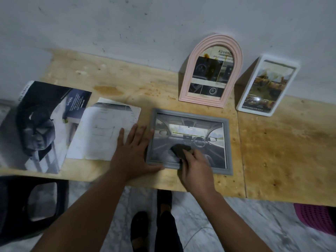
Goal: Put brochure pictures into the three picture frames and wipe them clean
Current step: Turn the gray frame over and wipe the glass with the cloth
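Note:
A grey picture frame (190, 113) lies flat on the wooden table (283, 150), holding a car-interior picture. My right hand (195, 167) presses a dark cloth (180, 149) onto its glass near the lower middle. My left hand (132, 151) rests flat with fingers spread, against the frame's left edge and partly on a loose brochure page (101, 131). A pink arched frame (211, 70) and a white frame (269, 86) lean upright against the wall behind, each with a picture inside and brown stains on the glass.
A large open car brochure (38, 124) lies at the table's left. A black plastic stool (31, 206) stands below left and a pink basket (318, 217) at lower right. My feet (140, 228) are on the marble floor.

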Motion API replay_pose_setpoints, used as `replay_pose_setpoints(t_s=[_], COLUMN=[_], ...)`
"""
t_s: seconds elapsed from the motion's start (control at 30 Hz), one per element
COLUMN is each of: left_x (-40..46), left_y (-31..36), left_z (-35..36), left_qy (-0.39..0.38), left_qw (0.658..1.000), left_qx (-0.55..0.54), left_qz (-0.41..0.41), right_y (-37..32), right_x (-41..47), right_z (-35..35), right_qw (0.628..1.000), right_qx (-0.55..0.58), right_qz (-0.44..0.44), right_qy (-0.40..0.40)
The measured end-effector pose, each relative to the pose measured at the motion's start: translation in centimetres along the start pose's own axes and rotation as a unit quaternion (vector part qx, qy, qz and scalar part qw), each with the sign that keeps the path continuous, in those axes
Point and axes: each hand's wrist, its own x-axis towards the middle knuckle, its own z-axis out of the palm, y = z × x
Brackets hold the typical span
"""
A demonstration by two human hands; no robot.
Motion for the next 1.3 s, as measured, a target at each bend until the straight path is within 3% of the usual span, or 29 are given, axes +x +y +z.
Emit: replay_pose_setpoints(t_s=[0.13, 0.2, 0.23, 0.33, 0.43, 0.53, 0.67, 0.73, 0.77, 0.87, 0.97, 1.03, 1.1, 1.2, 1.27, 1.3], left_x=[0.0, -0.1, -0.1, 0.0, 0.0, -0.1, -0.2, -0.1, -0.1, -0.1, -0.2, -0.1, -0.2, -0.3, -0.3, -0.2], left_y=[-0.1, -0.1, -0.1, -0.1, -0.1, -0.1, 0.0, 0.0, 0.0, 0.0, 0.0, -0.1, -0.1, -0.1, -0.1, -0.1], left_z=[0.2, 0.2, 0.3, 0.2, 0.2, 0.2, 0.3, 0.3, 0.3, 0.2, 0.2, 0.2, 0.1, 0.2, 0.1, 0.1], left_qy=[0.007, 0.009, 0.009, 0.004, 0.005, 0.01, 0.022, 0.025, 0.027, 0.027, 0.029, 0.032, 0.033, 0.034, 0.026, 0.021], left_qw=[1.0, 1.0, 1.0, 1.0, 1.0, 1.0, 1.0, 0.999, 0.999, 0.999, 0.999, 0.999, 0.999, 0.999, 0.999, 1.0], left_qx=[-0.01, -0.013, -0.013, -0.012, -0.014, -0.01, -0.017, -0.02, -0.019, -0.017, -0.017, -0.016, -0.013, -0.016, -0.015, -0.014], left_qz=[0.002, 0.004, 0.004, 0.0, 0.0, 0.005, 0.008, 0.01, 0.009, 0.007, 0.008, 0.01, 0.013, 0.016, 0.013, 0.012], right_y=[-2.4, -1.3, -0.3, 3.0, 2.7, -0.3, -1.5, 0.1, 1.3, 5.7, 5.3, 2.3, -0.3, -1.2, 0.5, 2.0], right_x=[1.9, 4.0, 5.3, 8.4, 7.4, 3.3, 2.0, 3.6, 4.6, 6.5, 5.2, 3.3, 2.2, 2.6, 4.0, 4.8], right_z=[0.6, -1.2, -2.2, -3.9, -2.1, 0.8, 0.7, -1.2, -2.2, -4.3, -2.8, -0.7, 0.9, 0.5, -1.7, -2.9], right_qw=[0.988, 0.974, 0.977, 0.993, 0.998, 0.998, 0.978, 0.973, 0.98, 0.997, 0.991, 0.996, 0.999, 0.984, 0.979, 0.985], right_qx=[0.099, 0.189, 0.199, 0.101, -0.014, -0.007, 0.079, 0.145, 0.146, 0.052, -0.018, -0.025, -0.009, 0.065, 0.129, 0.134], right_qz=[-0.095, -0.071, -0.046, 0.033, 0.05, -0.053, -0.17, -0.148, -0.119, 0.024, 0.116, 0.071, -0.027, -0.152, -0.126, -0.087], right_qy=[-0.076, -0.103, -0.065, 0.054, 0.021, 0.017, -0.089, -0.099, -0.065, 0.051, 0.059, 0.057, 0.034, -0.069, -0.092, -0.059])
